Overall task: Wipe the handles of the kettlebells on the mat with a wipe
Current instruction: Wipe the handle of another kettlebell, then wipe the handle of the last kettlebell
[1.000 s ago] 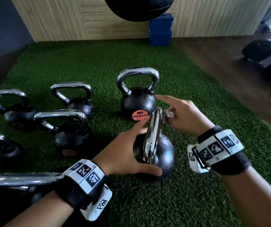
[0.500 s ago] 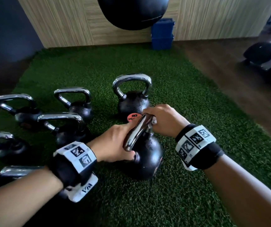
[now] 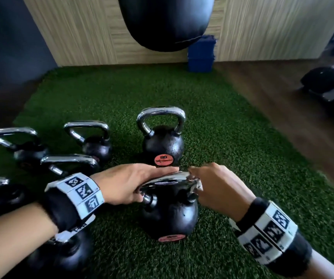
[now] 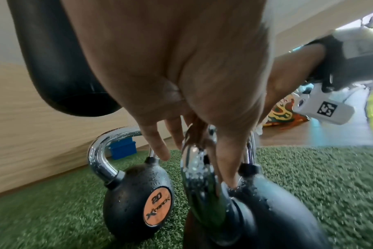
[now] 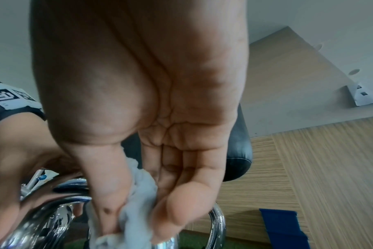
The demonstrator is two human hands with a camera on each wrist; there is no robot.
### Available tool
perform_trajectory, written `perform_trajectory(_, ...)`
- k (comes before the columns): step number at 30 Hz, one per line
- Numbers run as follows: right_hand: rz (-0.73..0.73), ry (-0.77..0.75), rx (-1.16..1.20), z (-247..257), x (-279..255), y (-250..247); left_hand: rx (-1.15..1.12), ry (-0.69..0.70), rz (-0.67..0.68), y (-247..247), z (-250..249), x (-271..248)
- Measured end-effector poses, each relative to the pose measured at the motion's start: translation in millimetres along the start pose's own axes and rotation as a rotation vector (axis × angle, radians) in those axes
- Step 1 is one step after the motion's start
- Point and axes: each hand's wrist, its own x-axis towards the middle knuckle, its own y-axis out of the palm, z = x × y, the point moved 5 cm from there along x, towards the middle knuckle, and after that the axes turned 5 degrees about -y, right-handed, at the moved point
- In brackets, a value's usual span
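Note:
A black kettlebell [image 3: 168, 216] stands on the green mat [image 3: 232, 150] right in front of me, its wet chrome handle [image 3: 165, 181] running left to right. My left hand [image 3: 128, 183] holds the handle's left end, fingers along the far side and thumb on the near side; the left wrist view shows the fingers [image 4: 228, 168] around the handle [image 4: 194, 168]. My right hand [image 3: 218, 188] pinches a crumpled white wipe [image 3: 197, 185] against the handle's right end. In the right wrist view the wipe [image 5: 138, 193] sits between thumb and fingers.
A second kettlebell [image 3: 163, 146] with an orange label stands just behind, and several more [image 3: 93, 141] crowd the left side. A black punching bag [image 3: 166, 23] hangs overhead. A blue box [image 3: 201, 55] is by the wooden wall; black equipment [image 3: 331, 85] lies on the wood floor at right.
The near kettlebell has turned, so its handle now lies crosswise instead of pointing away. My left hand moved from the bell's body onto the handle; my right hand with the wipe reached the right end.

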Motion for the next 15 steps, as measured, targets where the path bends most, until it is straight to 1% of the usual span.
perform_trajectory(1,-0.009,0.01,-0.004,0.7,0.0,-1.9,0.001,-0.007,-0.02,1.4,-0.3,-1.2)
perform_trajectory(2,-0.014,0.02,-0.01,1.4,-0.4,-3.4,-0.007,-0.02,-0.013,1.8,-1.0,-1.6)
perform_trajectory(5,0.011,0.044,-0.041,6.4,0.5,-5.0,-0.059,-0.077,0.111,-4.7,-3.6,-0.2)
perform_trajectory(7,0.056,0.054,-0.052,4.7,4.0,-7.4,-0.063,-0.097,0.15,-15.2,-6.2,3.0)
perform_trajectory(9,0.127,0.049,-0.017,-0.1,9.1,-12.8,-0.052,-0.13,0.153,-27.7,-5.1,4.7)
perform_trajectory(12,0.242,-0.006,0.04,-5.0,17.9,-25.3,0.044,-0.187,0.169,-51.3,7.1,2.4)
perform_trajectory(13,0.233,-0.011,0.048,-6.8,20.5,-31.9,0.084,-0.208,0.167,-61.2,12.8,0.7)
perform_trajectory(15,0.112,-0.012,0.082,-9.6,27.6,-48.4,0.151,-0.262,0.148,-80.0,24.8,-3.2)
